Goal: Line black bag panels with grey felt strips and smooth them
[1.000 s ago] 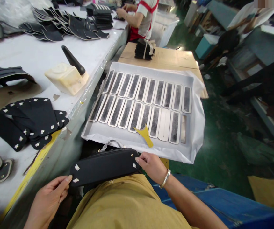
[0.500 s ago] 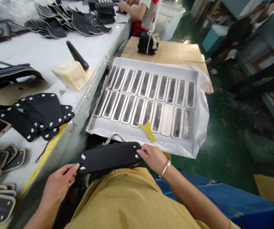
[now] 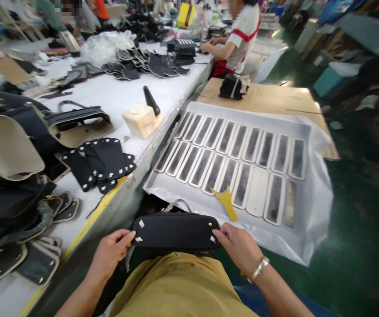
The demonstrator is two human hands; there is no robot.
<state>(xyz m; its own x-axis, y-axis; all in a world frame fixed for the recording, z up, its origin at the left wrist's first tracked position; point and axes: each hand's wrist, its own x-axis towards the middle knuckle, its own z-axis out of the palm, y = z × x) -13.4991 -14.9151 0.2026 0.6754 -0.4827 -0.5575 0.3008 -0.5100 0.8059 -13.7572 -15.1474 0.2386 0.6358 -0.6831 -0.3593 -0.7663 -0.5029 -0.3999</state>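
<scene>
A black oblong bag base (image 3: 176, 232) with rounded ends lies across my lap, small pale tabs at its corners and one metal stud showing at the upper right. My left hand (image 3: 115, 248) pinches its left end between thumb and fingers. At the other end my right hand (image 3: 239, 246), with a silver bangle at the wrist, grips the edge near the lower right tab. A clear strap or handle (image 3: 179, 203) arches up behind the base. Whatever is under the base is mostly hidden.
To the right, a grey tray (image 3: 242, 112) holds rows of pale-edged strips and a yellow piece (image 3: 226, 203). On the left table lie black panels (image 3: 102, 163), studded pieces (image 3: 40, 264), bag bodies (image 3: 11, 147) and a cream container (image 3: 139, 121). Another person (image 3: 239, 42) sits beyond.
The view has tilted up and turned left, so the scene sits further right and lower. Both hands keep hold of the bag base, which now lies more level.
</scene>
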